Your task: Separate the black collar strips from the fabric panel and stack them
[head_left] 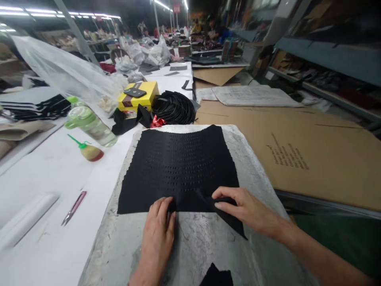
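Observation:
A black perforated sheet (181, 167) lies on a grey, stained work board (256, 174) in front of me. My left hand (159, 230) rests flat on the board, its fingertips pressing the sheet's near edge. My right hand (241, 208) pinches a smaller black strip (229, 218) that lies at the sheet's near right corner, fingers closed on it. Another black scrap (216, 276) shows at the bottom edge.
Left on the white table: a green-capped bottle (89, 123), a small glue bottle (89, 151), a pink-handled tool (74, 207). Behind the sheet: a yellow box (138, 97) and a black cord coil (174, 108). Flat cardboard (297, 147) lies right. People work far behind.

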A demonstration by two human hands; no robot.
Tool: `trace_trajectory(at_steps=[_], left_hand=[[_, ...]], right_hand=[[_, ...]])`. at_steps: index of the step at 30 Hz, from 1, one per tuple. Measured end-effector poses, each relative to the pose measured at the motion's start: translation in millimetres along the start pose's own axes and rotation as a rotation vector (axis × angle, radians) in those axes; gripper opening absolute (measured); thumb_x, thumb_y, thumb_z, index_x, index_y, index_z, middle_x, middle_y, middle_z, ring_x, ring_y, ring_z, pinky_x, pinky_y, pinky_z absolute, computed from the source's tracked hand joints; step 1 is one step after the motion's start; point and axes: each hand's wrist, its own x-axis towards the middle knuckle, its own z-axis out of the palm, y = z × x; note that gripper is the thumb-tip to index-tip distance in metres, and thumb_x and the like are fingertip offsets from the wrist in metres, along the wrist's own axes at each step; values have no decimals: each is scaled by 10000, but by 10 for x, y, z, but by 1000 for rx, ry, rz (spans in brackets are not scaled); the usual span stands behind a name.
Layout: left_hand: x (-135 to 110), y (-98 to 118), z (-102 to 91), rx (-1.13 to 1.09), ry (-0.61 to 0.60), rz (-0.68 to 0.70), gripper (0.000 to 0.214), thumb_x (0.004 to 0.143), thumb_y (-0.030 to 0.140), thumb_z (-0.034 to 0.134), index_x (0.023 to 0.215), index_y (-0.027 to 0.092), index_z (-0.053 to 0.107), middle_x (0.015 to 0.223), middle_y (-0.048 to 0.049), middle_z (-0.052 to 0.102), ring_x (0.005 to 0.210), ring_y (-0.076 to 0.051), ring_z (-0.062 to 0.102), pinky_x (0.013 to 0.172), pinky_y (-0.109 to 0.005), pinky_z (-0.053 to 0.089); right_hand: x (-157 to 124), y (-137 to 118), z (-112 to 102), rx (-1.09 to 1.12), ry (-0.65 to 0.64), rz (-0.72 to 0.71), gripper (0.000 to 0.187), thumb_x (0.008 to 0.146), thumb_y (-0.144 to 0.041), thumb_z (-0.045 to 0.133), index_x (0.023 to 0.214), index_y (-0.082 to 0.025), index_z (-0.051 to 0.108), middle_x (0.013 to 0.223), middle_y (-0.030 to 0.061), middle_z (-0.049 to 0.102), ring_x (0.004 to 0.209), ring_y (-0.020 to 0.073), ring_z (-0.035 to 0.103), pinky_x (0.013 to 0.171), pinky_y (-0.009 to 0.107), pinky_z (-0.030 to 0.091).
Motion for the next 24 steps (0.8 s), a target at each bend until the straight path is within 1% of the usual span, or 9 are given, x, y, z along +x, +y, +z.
trace_trajectory(at_steps=[3, 6, 8, 10, 12, 15, 18, 21, 24], left_hand=[[-139, 221, -89, -163, -76, -112, 535, 838, 151, 504, 1356, 273, 446, 1255, -72, 539, 1185, -214, 504, 1026, -428, 423], [-256, 417, -197, -323, -173, -167, 746, 768, 96, 523, 1449, 330, 326, 1159, -51, 553, 1092, -190, 546, 961, -374, 450], [-307, 474, -285, -386, -201, -165, 683, 741, 106, 543, 1384, 312, 442, 1025, -37, 560, 965, -179, 575, 854, -327, 471], [-355, 468, -385, -391, -202, -170, 489, 710, 108, 562, 1169, 266, 628, 899, -24, 545, 854, -167, 575, 740, -282, 456], [-417, 420, -487, -364, -193, -193, 315, 699, 86, 547, 939, 229, 692, 823, -17, 529, 782, -151, 566, 666, -253, 422], [-543, 335, -625, -337, -139, -196, 276, 721, 47, 485, 837, 214, 672, 797, -14, 538, 752, -131, 568, 651, -234, 407], [-665, 297, -735, -323, -15, -137, 261, 729, 24, 467, 827, 205, 628, 865, -25, 574, 796, -126, 591, 700, -224, 445], [-744, 312, -818, -265, 110, -57, 185, 795, 71, 477, 848, 206, 592, 936, -47, 616, 822, -132, 621, 724, -219, 493], [-785, 343, -889, -181, 185, 27, 144, 826, 111, 483, 843, 214, 581, 940, -54, 658, 853, -141, 653, 763, -219, 526]], right_hand=[[-65, -304, 250, 110, -111, -26, 130, 842, -248, 536, 846, -210, 661, 807, -32, 655, 782, 148, 590, 695, 241, 408], [-124, -590, 460, 178, -255, -51, 147, 807, -230, 522, 830, -221, 667, 788, -30, 655, 758, 147, 593, 671, 231, 414], [-150, -754, 542, 176, -335, -54, 182, 766, -228, 525, 850, -232, 687, 784, -18, 668, 741, 158, 606, 672, 237, 429], [-161, -859, 581, 158, -382, -59, 220, 734, -245, 533, 869, -240, 706, 792, -1, 684, 739, 177, 621, 679, 249, 447], [-154, -878, 601, 147, -382, -71, 225, 733, -265, 525, 858, -247, 711, 809, 9, 693, 764, 194, 633, 691, 258, 464], [-100, -764, 646, 115, -320, -76, 200, 786, -286, 511, 864, -259, 693, 860, 2, 695, 846, 203, 637, 757, 273, 481], [22, -620, 740, 22, -258, -94, 306, 849, -290, 500, 1118, -283, 645, 1100, 10, 672, 1032, 220, 604, 895, 319, 464], [219, -612, 869, -66, -254, -173, 613, 863, -217, 453, 1461, -315, 359, 1248, 28, 616, 1111, 219, 578, 978, 378, 429], [465, -759, 1021, -87, -302, -281, 791, 809, -122, 437, 1532, -310, 180, 1260, 37, 612, 1094, 207, 591, 971, 373, 434]])
